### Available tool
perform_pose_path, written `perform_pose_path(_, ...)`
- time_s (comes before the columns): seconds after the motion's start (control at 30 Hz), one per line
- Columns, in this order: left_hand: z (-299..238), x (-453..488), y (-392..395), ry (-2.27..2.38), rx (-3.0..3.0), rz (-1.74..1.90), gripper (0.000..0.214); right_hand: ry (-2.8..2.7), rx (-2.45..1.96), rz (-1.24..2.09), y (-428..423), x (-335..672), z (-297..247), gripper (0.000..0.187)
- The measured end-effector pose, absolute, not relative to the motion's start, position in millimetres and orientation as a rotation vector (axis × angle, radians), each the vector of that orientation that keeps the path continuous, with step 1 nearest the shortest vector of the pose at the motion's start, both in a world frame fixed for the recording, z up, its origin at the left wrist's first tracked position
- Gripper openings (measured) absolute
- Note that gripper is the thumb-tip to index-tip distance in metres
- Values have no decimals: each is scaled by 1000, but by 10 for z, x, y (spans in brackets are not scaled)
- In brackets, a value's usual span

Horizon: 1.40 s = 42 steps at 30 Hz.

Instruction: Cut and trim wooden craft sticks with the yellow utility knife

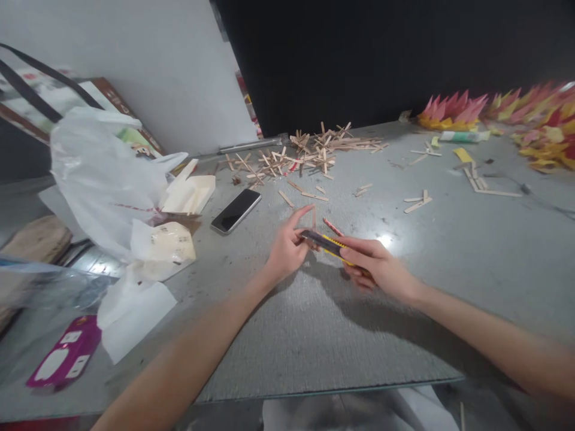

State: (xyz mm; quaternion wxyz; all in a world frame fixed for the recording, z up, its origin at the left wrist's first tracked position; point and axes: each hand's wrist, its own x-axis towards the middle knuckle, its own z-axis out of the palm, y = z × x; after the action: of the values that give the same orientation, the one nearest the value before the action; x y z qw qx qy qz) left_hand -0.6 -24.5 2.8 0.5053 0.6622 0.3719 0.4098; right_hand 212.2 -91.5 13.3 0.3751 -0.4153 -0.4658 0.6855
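My right hand (375, 266) is closed around a yellow and black utility knife (324, 242), which points left over the grey table (323, 335). My left hand (287, 245) meets the knife's tip, thumb and fingers pinched at it and the index finger stretched forward. A thin wooden stick (313, 215) stands up just behind the left hand's fingers; whether the hand holds it I cannot tell. A reddish stick (333, 227) lies just beyond the knife.
A black phone (236, 211) lies left of the hands. A heap of crossed wooden sticks (305, 152) sits at the back. White plastic bags (105, 173) and paper crowd the left. Pink and yellow paper flowers (507, 114) line the far right. Loose sticks (417, 203) are scattered about.
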Motion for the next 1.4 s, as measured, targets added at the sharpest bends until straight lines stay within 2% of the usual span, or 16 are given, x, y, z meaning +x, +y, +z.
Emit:
perform_pose_path(0.07, 25, 24, -264, 884, 1581, 967, 72, -1090, -953, 1835, -912, 2124, 112, 66)
perform_pose_path(0.17, 17, 44, -275, 932, 1562, 974, 69, -1086, -910, 1671, -905, 2158, 97, 59)
perform_pose_path(0.3, 20, 23, -256, 1116, 1637, 1010, 28, -1364, -1138, 1237, -892, 2244, 122, 49)
perform_pose_path(0.4, 10, 15, -244, 1165, 1607, 1046, 27, -1677, -1349, 850, -902, 2276, 151, 52)
perform_pose_path(0.5, -20, 19, -236, 1165, 1526, 1068, 27, -1931, -1350, 659, -926, 2252, 145, 54)
perform_pose_path(0.77, -60, -60, -175, 1307, 1860, 1110, 22, -2190, -1404, 387, -941, 2160, 100, 58)
perform_pose_path(1.03, -113, -115, -89, 1425, 2192, 963, 17, -2257, -1473, 299, -946, 2099, -6, 66)
perform_pose_path(1.2, -150, -87, -69, 1434, 2163, 954, 9, -2288, -1523, 214, -925, 2049, -31, 73)
perform_pose_path(1.4, -141, -70, -63, 1421, 2066, 978, 5, -2297, -1565, 216, -912, 2035, -5, 68)
